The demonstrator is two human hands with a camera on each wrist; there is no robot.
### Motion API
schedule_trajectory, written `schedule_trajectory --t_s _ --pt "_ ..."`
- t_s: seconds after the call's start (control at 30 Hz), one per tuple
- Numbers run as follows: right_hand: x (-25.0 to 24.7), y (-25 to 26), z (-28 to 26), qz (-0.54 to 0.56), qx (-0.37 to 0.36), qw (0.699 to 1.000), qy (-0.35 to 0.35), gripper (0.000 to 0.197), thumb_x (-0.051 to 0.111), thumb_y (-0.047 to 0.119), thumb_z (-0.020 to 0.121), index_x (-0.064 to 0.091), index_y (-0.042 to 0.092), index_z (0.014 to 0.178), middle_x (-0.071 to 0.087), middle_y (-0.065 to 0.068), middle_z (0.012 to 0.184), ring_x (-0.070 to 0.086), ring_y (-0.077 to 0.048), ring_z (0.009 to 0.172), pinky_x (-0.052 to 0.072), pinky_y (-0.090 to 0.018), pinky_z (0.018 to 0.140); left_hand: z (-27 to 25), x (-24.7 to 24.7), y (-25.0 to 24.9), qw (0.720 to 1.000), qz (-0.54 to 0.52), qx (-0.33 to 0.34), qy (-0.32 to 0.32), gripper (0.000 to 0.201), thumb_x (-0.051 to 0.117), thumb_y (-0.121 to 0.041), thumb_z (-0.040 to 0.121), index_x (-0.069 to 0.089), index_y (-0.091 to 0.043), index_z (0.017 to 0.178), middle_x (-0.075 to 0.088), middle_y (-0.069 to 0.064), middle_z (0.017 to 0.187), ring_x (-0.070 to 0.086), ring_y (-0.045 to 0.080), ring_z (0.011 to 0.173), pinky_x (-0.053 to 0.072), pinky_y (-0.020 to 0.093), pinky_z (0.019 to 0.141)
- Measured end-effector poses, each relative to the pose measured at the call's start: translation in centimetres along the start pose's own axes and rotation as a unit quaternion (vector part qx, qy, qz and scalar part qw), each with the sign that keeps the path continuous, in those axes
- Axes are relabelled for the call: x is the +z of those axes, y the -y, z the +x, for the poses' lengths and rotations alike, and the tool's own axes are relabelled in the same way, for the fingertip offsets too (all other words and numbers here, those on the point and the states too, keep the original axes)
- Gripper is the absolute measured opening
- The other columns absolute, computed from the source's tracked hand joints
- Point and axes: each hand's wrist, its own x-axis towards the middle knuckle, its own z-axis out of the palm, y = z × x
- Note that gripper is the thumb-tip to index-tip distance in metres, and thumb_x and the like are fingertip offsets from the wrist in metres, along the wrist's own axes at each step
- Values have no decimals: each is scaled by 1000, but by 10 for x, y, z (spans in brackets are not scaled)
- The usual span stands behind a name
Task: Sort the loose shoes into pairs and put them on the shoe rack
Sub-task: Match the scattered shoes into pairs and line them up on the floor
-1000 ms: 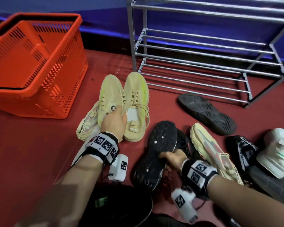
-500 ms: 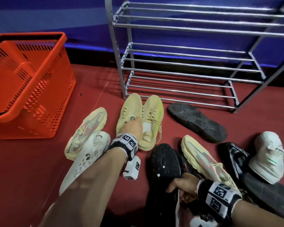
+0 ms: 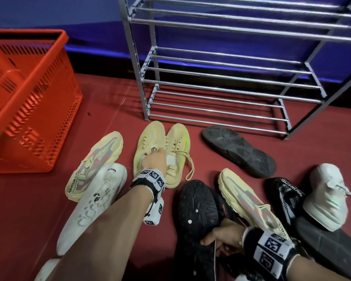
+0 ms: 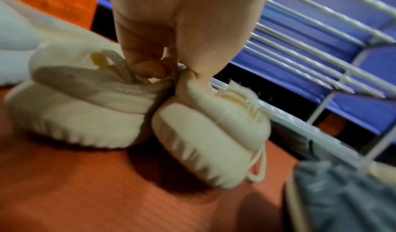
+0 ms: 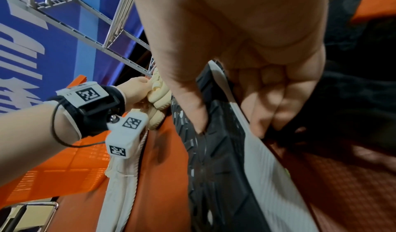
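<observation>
My left hand [image 3: 156, 160] [image 4: 171, 69] pinches the collars of two pale yellow sneakers [image 3: 178, 145] [image 4: 85, 113] together; the pair stands side by side on the red floor, toes just short of the grey shoe rack [image 3: 221, 82]. My right hand [image 3: 219, 239] [image 5: 231, 127] grips a black shoe [image 3: 197, 207] [image 5: 214, 159] by its edge, thumb on the studded sole, sole turned up. The rack's shelves show nothing on them.
An orange basket [image 3: 28, 98] stands at the left. Loose on the floor lie two cream-and-red sneakers [image 3: 95, 165] [image 3: 249, 201], two white sneakers [image 3: 93, 203] [image 3: 326, 195], a black shoe sole-up [image 3: 239, 151] and a black patterned shoe [image 3: 286, 195].
My left hand has moved the yellow pair to the right, off the cream-and-red sneaker. My right hand keeps hold of the black shoe and has drawn nearer to me.
</observation>
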Motion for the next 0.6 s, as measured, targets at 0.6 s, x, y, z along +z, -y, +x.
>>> schedule_trajectory --t_s 0.6 --pt "28 -9 -22 -19 -99 981 -163 27 77 26 69 53 15 64 52 -1 52 48 -16 44 37 -23 44 -126 24 66 949 -302 -92 23 18 58 -23 90 59 -11 103 62 2 92 63 24 94 45 28 82"
